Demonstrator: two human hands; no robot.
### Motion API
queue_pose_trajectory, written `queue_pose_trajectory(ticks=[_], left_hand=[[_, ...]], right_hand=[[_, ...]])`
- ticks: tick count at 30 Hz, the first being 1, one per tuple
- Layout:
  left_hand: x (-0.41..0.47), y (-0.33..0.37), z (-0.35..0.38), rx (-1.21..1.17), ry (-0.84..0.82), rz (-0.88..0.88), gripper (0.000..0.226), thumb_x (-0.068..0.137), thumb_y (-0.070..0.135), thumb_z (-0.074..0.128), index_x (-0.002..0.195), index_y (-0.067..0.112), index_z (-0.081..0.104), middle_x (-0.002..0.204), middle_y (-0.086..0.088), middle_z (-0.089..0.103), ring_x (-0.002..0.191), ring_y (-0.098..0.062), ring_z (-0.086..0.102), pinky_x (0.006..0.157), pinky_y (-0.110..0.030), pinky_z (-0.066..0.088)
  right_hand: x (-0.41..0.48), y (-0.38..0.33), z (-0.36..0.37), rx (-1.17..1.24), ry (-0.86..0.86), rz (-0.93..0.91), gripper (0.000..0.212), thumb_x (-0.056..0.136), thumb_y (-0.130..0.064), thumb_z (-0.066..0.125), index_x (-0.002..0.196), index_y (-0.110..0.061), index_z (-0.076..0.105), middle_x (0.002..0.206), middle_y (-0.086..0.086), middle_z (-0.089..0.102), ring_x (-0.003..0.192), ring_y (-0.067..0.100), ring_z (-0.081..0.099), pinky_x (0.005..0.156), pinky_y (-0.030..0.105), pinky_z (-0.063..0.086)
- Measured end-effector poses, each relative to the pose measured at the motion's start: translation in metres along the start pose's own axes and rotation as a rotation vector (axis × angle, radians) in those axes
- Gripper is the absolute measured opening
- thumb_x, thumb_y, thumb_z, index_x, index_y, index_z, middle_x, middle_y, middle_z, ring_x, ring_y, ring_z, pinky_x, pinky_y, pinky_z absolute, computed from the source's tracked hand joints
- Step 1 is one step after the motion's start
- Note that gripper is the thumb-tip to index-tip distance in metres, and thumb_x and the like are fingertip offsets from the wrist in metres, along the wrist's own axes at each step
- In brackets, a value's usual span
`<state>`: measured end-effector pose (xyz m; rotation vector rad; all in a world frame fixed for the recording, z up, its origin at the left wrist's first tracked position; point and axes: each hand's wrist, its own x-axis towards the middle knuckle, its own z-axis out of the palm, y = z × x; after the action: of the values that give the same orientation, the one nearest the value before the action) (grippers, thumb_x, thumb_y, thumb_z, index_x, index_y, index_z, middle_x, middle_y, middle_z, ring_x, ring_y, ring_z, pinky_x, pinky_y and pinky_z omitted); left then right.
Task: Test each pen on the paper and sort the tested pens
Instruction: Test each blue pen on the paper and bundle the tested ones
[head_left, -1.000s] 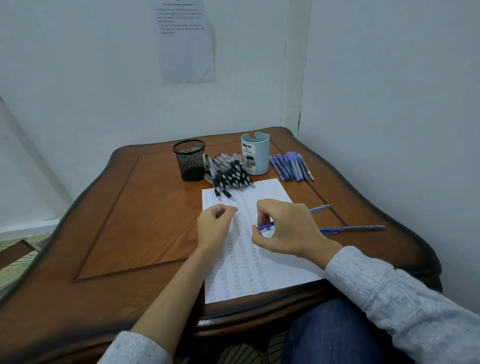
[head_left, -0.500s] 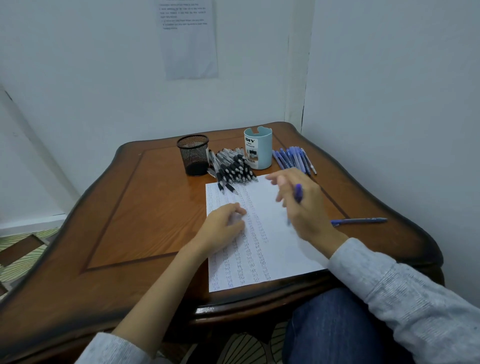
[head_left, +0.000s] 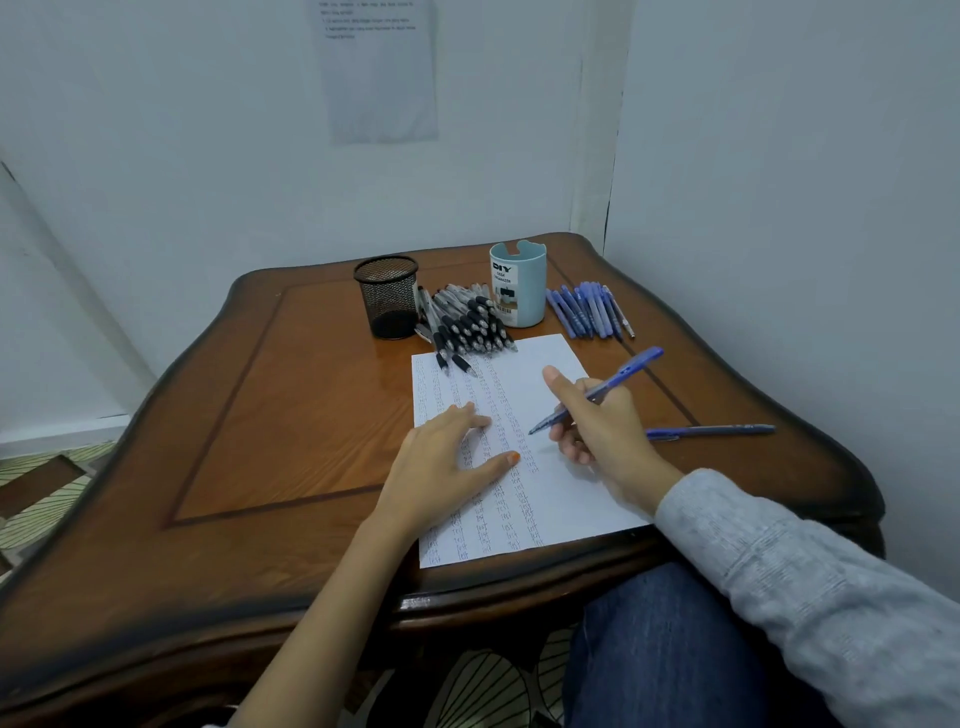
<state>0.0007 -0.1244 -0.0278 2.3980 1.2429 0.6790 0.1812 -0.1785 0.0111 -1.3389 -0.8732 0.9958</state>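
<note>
Your right hand (head_left: 597, 421) grips blue plastic pen (head_left: 602, 389), tip at white scribbled paper sheet (head_left: 561, 499); your left hand (head_left: 447, 462) lies flat, fingers spread, pressing sheet onto brown wooden table (head_left: 270, 415).

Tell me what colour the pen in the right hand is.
Blue: the pen gripped by the right hand, clearest in the head view.

Your right hand (head_left: 597, 426) grips a blue pen (head_left: 597, 392) with the tip angled down at the paper (head_left: 561, 499), though I honestly can't tell if it's touching the sheet. Your left hand (head_left: 447, 457) lies flat on the paper's left side, fingers spread. Behind the paper a heap of black pens (head_left: 467, 325) sits between a mesh cup (head_left: 387, 296) and a light blue organizer (head_left: 519, 286), with a row of blue pens (head_left: 587, 312) right of the organizer and one loose pen (head_left: 711, 431) on the wooden table (head_left: 260, 415) just beside your right hand.
</note>
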Motion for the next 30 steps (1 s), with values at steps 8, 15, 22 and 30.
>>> queue_pose_trajectory(ticks=[8,15,22,30], left_hand=[[0.0,-0.001,0.0,-0.003,0.01,-0.002,0.06,0.081,0.066,0.057,0.13,0.031,0.054,0.149,0.007,0.04,0.139,-0.008,0.032,0.114,-0.042,0.027],[0.0,0.0,0.0,-0.018,0.007,-0.018,0.061,0.08,0.066,0.058,0.129,0.031,0.054,0.149,0.008,0.041,0.138,-0.007,0.033,0.114,-0.04,0.026],[-0.001,0.0,0.0,-0.01,0.009,-0.019,0.06,0.081,0.065,0.058,0.13,0.03,0.054,0.149,0.008,0.04,0.138,-0.006,0.032,0.113,-0.039,0.024],[-0.001,0.003,0.0,-0.004,0.004,-0.024,0.06,0.082,0.064,0.058,0.13,0.03,0.054,0.149,0.009,0.04,0.138,-0.007,0.032,0.112,-0.037,0.023]], right_hand=[[-0.004,0.018,0.008,-0.273,0.065,-0.164,0.041,0.09,-0.011,0.062,0.059,-0.011,0.035,0.046,0.011,0.042,0.033,0.021,0.041,0.032,0.017,0.029],[0.0,0.021,0.002,-0.297,0.028,-0.141,0.038,0.086,0.005,0.052,0.058,-0.012,0.033,0.045,0.005,0.034,0.032,0.018,0.044,0.033,0.016,0.026],[-0.001,0.023,0.002,-0.291,0.007,-0.172,0.027,0.085,0.002,0.057,0.064,-0.006,0.042,0.047,0.009,0.041,0.039,0.021,0.054,0.035,0.02,0.034],[-0.002,0.022,0.005,-0.306,-0.008,-0.225,0.031,0.083,0.008,0.056,0.06,-0.006,0.04,0.052,0.007,0.035,0.036,0.015,0.049,0.037,0.02,0.038]])
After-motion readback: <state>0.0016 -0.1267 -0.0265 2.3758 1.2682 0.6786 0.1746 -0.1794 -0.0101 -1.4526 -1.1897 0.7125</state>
